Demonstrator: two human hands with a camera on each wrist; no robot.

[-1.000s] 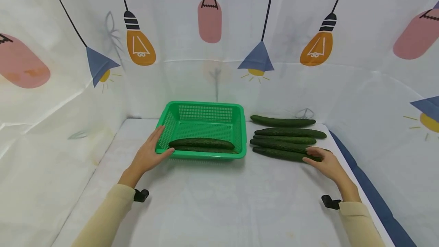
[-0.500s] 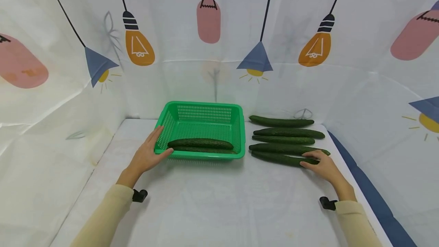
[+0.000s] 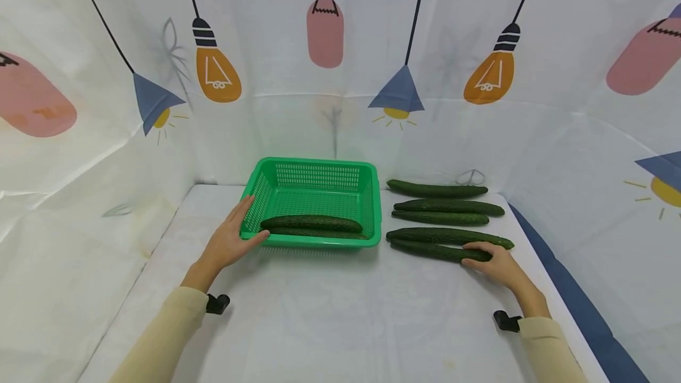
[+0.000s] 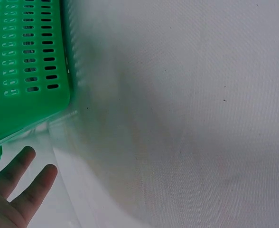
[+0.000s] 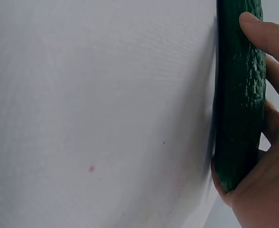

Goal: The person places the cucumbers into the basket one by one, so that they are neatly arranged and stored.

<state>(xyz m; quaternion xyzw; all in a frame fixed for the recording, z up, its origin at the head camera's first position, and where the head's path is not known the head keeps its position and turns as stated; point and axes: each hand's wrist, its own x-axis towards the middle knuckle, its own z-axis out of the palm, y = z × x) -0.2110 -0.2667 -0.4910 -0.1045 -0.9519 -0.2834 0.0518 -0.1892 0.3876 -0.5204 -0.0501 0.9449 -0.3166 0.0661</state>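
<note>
In the head view, my left hand (image 3: 226, 246) rests against the left front corner of a green slotted plastic basket (image 3: 330, 243), its fingers spread and fairly straight. Two cucumbers (image 3: 313, 223) lie along the basket's front side. At the right, my right hand (image 3: 499, 266) grips the right end of the nearest cucumber (image 3: 425, 250). The right wrist view has this cucumber (image 5: 239, 114) between thumb and fingers, lying close to the cloth. Just behind it lies another cucumber (image 3: 447, 235), touching or nearly touching it. Only part of my left hand (image 4: 16, 194) shows in the left wrist view.
Farther back on the right lie a pair of cucumbers (image 3: 449, 205) side by side and a single cucumber (image 3: 436, 188) near the back edge. A white cloth (image 3: 340, 312) covers the table. Printed white sheeting (image 3: 340, 117) hangs behind and at both sides.
My right hand has moved slightly toward me and left, drawing the nearest cucumber forward. The cucumber behind it has shifted forward too, leaving a gap to the pair. My left hand stays put.
</note>
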